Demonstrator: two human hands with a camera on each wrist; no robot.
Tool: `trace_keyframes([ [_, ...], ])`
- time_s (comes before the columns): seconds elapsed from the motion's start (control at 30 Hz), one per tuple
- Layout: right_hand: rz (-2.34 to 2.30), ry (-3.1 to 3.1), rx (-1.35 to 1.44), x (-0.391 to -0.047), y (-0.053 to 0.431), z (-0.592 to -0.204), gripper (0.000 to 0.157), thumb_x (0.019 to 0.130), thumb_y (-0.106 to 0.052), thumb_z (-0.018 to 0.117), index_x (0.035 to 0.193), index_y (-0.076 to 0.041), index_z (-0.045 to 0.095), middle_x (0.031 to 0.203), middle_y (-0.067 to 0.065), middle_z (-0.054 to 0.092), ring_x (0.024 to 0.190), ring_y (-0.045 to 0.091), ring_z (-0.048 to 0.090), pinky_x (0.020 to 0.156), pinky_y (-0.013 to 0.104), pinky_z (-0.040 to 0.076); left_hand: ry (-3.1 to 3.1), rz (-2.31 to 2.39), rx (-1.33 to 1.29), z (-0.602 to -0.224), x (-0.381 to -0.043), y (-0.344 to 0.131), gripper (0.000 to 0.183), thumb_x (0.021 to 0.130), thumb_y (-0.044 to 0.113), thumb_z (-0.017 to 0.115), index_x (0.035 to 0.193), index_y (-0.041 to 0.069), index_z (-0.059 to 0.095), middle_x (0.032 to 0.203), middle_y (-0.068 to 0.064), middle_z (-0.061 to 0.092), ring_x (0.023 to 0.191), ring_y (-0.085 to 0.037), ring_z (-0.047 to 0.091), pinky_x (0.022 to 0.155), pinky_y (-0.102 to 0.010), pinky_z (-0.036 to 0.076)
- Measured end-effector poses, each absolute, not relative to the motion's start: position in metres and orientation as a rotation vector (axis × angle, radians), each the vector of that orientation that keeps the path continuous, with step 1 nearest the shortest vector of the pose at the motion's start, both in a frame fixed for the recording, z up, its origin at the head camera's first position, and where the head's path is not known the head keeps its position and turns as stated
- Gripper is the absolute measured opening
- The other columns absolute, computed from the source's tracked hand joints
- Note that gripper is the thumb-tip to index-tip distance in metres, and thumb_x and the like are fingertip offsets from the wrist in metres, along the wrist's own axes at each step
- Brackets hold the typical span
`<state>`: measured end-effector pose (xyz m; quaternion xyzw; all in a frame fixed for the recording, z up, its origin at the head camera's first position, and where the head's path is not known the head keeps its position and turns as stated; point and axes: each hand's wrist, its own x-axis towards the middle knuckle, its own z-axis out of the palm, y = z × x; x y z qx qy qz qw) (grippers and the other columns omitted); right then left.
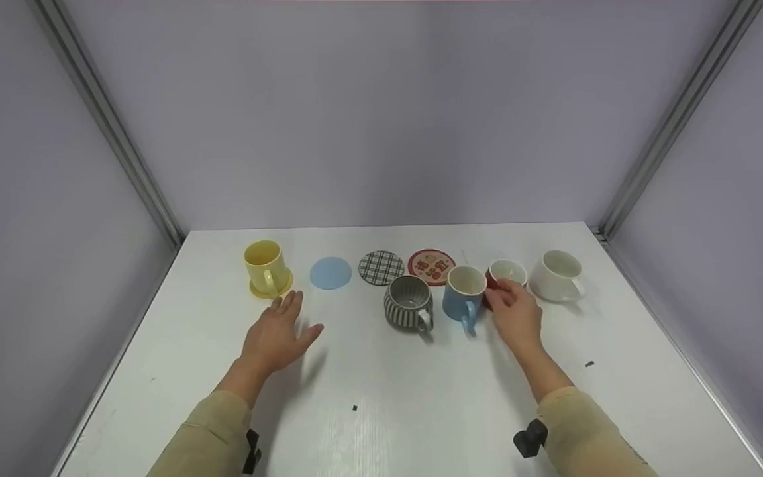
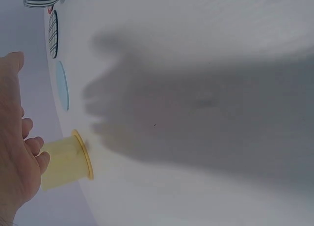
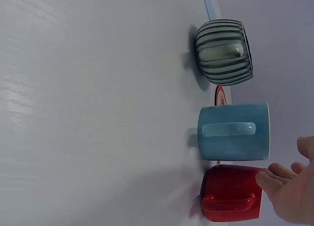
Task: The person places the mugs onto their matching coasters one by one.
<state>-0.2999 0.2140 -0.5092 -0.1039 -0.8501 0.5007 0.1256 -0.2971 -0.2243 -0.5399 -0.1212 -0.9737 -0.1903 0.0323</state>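
My left hand [image 1: 279,334] hovers over the table with fingers spread, just in front of a yellow mug [image 1: 265,262] on a yellow coaster [image 1: 254,289]. It holds nothing. At the right, my right hand [image 1: 517,317] is at a red mug [image 3: 230,186] with a pale inside, its fingertips over the rim in the right wrist view. Contact is unclear. Immediately left of the red mug stands a blue mug [image 1: 459,301]. A grey striped mug [image 1: 401,308] stands further left. All these mugs are upright.
Behind the mugs lie a light blue coaster [image 1: 330,273], a checked coaster [image 1: 381,267] and a red patterned coaster [image 1: 431,266]. A white mug [image 1: 547,278] stands at the far right. Small dark bits [image 1: 355,408] lie on the white table [image 1: 408,397], with pale walls around.
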Motion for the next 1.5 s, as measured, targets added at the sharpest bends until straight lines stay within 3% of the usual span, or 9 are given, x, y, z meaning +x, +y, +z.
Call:
trace_keyframes([
  [0.63, 1.429, -2.56, -0.344, -0.299, 0.205, -0.535, 0.043, 0.107, -0.02, 0.065, 0.142, 0.004, 0.059, 0.134, 0.026, 0.069, 0.125, 0.038, 0.067, 0.108, 0.05, 0.054, -3.005, -0.602, -0.412, -0.55, -0.309, -0.215, 0.085, 0.105, 0.054, 0.057, 0.163, -0.003, 0.034, 0.167, -0.022, 0.037, 0.154, -0.047, 0.034, 0.124, -0.059, 0.032],
  [1.03, 1.507, -2.63, -0.377, -0.295, 0.196, -0.552, 0.043, 0.108, -0.025, 0.063, 0.142, 0.001, 0.059, 0.138, 0.023, 0.066, 0.128, 0.037, 0.065, 0.106, 0.048, 0.056, -3.036, -0.62, -0.384, -0.564, -0.312, -0.214, 0.085, 0.104, 0.055, 0.059, 0.164, -0.001, 0.036, 0.167, -0.02, 0.038, 0.154, -0.045, 0.034, 0.124, -0.059, 0.033],
  [1.27, 1.448, -2.644, -0.373, -0.293, 0.192, -0.559, 0.036, 0.108, -0.025, 0.064, 0.132, 0.001, 0.068, 0.122, 0.018, 0.074, 0.112, 0.03, 0.07, 0.101, 0.045, 0.059, -3.062, -0.606, -0.364, -0.572, -0.312, -0.213, 0.085, 0.103, 0.055, 0.059, 0.163, -0.001, 0.037, 0.167, -0.019, 0.039, 0.153, -0.044, 0.035, 0.123, -0.058, 0.034],
  [1.37, 1.425, -2.64, -0.365, -0.296, 0.19, -0.56, 0.029, 0.108, -0.024, 0.064, 0.12, 0.001, 0.073, 0.108, 0.014, 0.075, 0.101, 0.027, 0.067, 0.092, 0.039, 0.06, -3.063, -0.602, -0.363, -0.572, -0.312, -0.213, 0.085, 0.103, 0.055, 0.059, 0.163, -0.001, 0.037, 0.167, -0.02, 0.039, 0.153, -0.045, 0.036, 0.124, -0.058, 0.033],
  [1.5, 1.391, -2.641, -0.345, -0.298, 0.189, -0.56, 0.026, 0.108, -0.023, 0.064, 0.102, 0.0, 0.074, 0.088, 0.008, 0.069, 0.091, 0.024, 0.06, 0.078, 0.033, 0.051, -3.061, -0.594, -0.36, -0.572, -0.313, -0.213, 0.084, 0.103, 0.055, 0.059, 0.162, -0.001, 0.038, 0.166, -0.02, 0.04, 0.153, -0.045, 0.036, 0.124, -0.058, 0.033],
])
